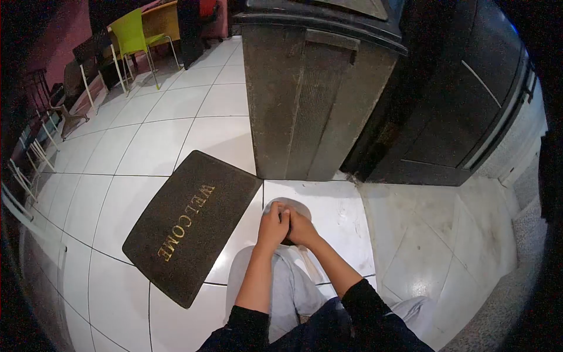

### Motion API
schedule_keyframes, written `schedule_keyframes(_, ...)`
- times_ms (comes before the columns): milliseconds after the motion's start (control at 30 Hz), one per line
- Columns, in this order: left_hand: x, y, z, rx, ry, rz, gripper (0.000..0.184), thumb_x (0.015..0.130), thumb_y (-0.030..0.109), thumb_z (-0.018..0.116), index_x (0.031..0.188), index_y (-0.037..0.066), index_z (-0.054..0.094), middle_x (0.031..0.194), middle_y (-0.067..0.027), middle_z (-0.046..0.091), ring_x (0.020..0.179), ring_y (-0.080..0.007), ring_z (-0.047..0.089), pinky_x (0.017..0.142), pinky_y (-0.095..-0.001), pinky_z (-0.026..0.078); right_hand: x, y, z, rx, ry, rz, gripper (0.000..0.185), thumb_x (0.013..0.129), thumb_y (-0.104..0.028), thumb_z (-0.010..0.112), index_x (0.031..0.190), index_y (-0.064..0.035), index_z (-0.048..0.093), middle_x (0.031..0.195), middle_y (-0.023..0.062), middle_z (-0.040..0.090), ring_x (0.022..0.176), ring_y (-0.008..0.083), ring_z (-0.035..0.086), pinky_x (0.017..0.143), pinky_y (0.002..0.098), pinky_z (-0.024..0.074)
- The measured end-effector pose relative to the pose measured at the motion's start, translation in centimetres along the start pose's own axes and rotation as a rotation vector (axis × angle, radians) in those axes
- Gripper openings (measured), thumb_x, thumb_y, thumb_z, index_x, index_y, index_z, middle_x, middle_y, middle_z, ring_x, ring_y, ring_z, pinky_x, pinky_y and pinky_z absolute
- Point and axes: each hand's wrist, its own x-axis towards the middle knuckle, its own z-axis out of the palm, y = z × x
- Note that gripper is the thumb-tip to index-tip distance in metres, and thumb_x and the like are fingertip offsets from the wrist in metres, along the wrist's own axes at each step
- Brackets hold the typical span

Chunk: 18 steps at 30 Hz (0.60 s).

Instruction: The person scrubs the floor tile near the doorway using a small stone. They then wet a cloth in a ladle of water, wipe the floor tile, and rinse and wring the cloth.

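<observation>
My left hand (273, 225) and my right hand (301, 226) are brought together in front of my knees, fingers closed and touching each other. Something dark shows in the gap below them, too small and shaded to make out. Whether the fingers hold anything is hidden. Light grey trousers (281, 281) cover my bent legs under my forearms. Left of my hands, a dark doormat (193, 229) with WELCOME in gold letters lies at a slant on the white tiles.
A tall dark bin (322, 100) with a lid stands just beyond my hands. At its right is a black door (451, 100). A green chair (130, 34) and other furniture stand at the far left. Pale marble flooring (434, 252) lies at the right.
</observation>
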Motion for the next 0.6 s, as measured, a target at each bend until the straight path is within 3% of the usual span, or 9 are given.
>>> schedule_keyframes(133,0.5,-1.2,0.9,0.210,-0.015,0.002,0.027,0.083,0.019,0.049,0.100,-0.003,0.048,0.080,-0.0248,0.059,0.076,-0.0417,0.056,0.070,-0.0465,0.045,0.5,1.0,1.7,-0.248,-0.098,0.120,0.045,0.074,-0.021,0.055,0.116,-0.0055,0.047,0.104,0.0261,0.055,0.095,0.0396,0.054,0.083,0.0441,0.0435)
schedule_keyframes(200,0.5,-1.6,1.0,0.266,-0.100,-0.088,0.030,0.082,0.018,0.049,0.101,-0.005,0.048,0.088,-0.0260,0.056,0.084,-0.0417,0.054,0.076,-0.0457,0.044,0.5,0.5,1.6,-0.454,-0.194,0.091,0.036,0.077,-0.023,0.052,0.109,-0.0064,0.053,0.098,0.0254,0.057,0.090,0.0370,0.057,0.079,0.0450,0.0449)
schedule_keyframes(267,0.5,-1.7,1.2,0.262,-0.075,-0.156,0.037,0.081,0.018,0.052,0.108,-0.006,0.047,0.106,-0.0281,0.051,0.098,-0.0405,0.050,0.086,-0.0432,0.041,0.0,1.0,2.4,-0.445,-0.098,0.094,0.034,0.076,-0.023,0.053,0.106,-0.0069,0.056,0.092,0.0244,0.059,0.086,0.0364,0.058,0.078,0.0447,0.0458)
schedule_keyframes(333,0.7,-1.8,1.3,0.259,-0.097,-0.168,0.039,0.080,0.018,0.052,0.109,-0.007,0.047,0.108,-0.0282,0.049,0.100,-0.0407,0.049,0.087,-0.0431,0.040,0.0,-0.1,2.0,-0.440,0.000,0.094,0.032,0.075,-0.024,0.054,0.103,-0.0075,0.058,0.085,0.0235,0.061,0.082,0.0357,0.060,0.076,0.0444,0.0467)
schedule_keyframes(400,0.8,-1.7,1.2,0.257,-0.115,-0.182,0.040,0.080,0.019,0.053,0.110,-0.007,0.046,0.111,-0.0284,0.047,0.102,-0.0408,0.048,0.089,-0.0430,0.039,0.5,-1.3,1.2,-0.307,-0.237,0.381,0.043,0.071,-0.024,0.059,0.106,0.0009,0.052,0.093,0.0235,0.059,0.084,0.0379,0.057,0.080,0.0435,0.0447)
schedule_keyframes(433,0.8,-1.6,1.2,0.235,-0.109,-0.182,0.040,0.080,0.019,0.053,0.109,-0.008,0.046,0.110,-0.0282,0.048,0.102,-0.0408,0.048,0.089,-0.0429,0.039,0.5,-0.6,1.6,-0.308,-0.243,0.378,0.043,0.071,-0.024,0.059,0.106,0.0009,0.052,0.093,0.0235,0.059,0.084,0.0379,0.057,0.080,0.0435,0.0447)
schedule_keyframes(533,0.8,-2.0,1.3,0.214,-0.097,-0.175,0.042,0.080,0.020,0.053,0.110,-0.008,0.046,0.110,-0.0280,0.048,0.103,-0.0404,0.048,0.090,-0.0424,0.038,0.1,0.9,2.5,-0.304,-0.164,0.216,0.051,0.069,-0.025,0.061,0.111,0.0015,0.049,0.103,0.0244,0.055,0.090,0.0396,0.055,0.084,0.0439,0.0429)
schedule_keyframes(600,0.9,-2.2,1.6,0.213,-0.093,-0.163,0.042,0.080,0.021,0.053,0.111,-0.008,0.046,0.111,-0.0280,0.048,0.103,-0.0400,0.048,0.091,-0.0420,0.038,-0.6,0.9,2.5,-0.550,0.071,-0.067,0.053,0.069,-0.027,0.062,0.111,0.0017,0.048,0.108,0.0252,0.051,0.095,0.0427,0.051,0.085,0.0447,0.0416)
